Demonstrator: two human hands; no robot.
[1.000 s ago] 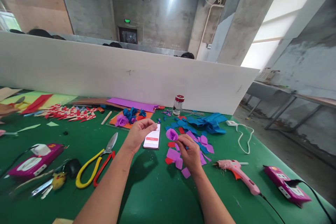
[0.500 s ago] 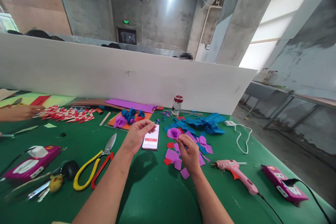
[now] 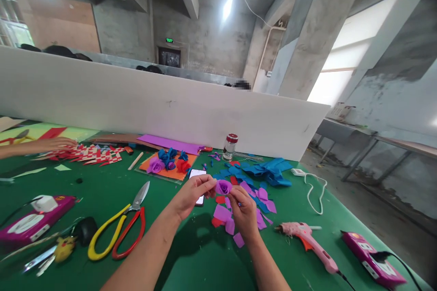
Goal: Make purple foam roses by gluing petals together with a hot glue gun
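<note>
A purple paper flower is held up between my two hands, above the green table. My right hand pinches it from below and the right. The fingertips of my left hand are closed at the flower's left edge, on a petal. Partly covered by my left hand, a phone lies on the table. Loose purple petals lie beneath the flower, mixed with a few red ones. Farther back, finished paper flowers in blue, purple and red rest on an orange sheet.
Yellow-and-red scissors, keys and a purple power strip lie left. At right are a pink glue gun and another power strip. Behind stand a glass jar and a white partition. Another person's hand touches red-white strips.
My left hand has moved right and come to the flower's left edge; before, it was apart from it, over the phone. The other person's hand has shifted right over the red-white strips.
</note>
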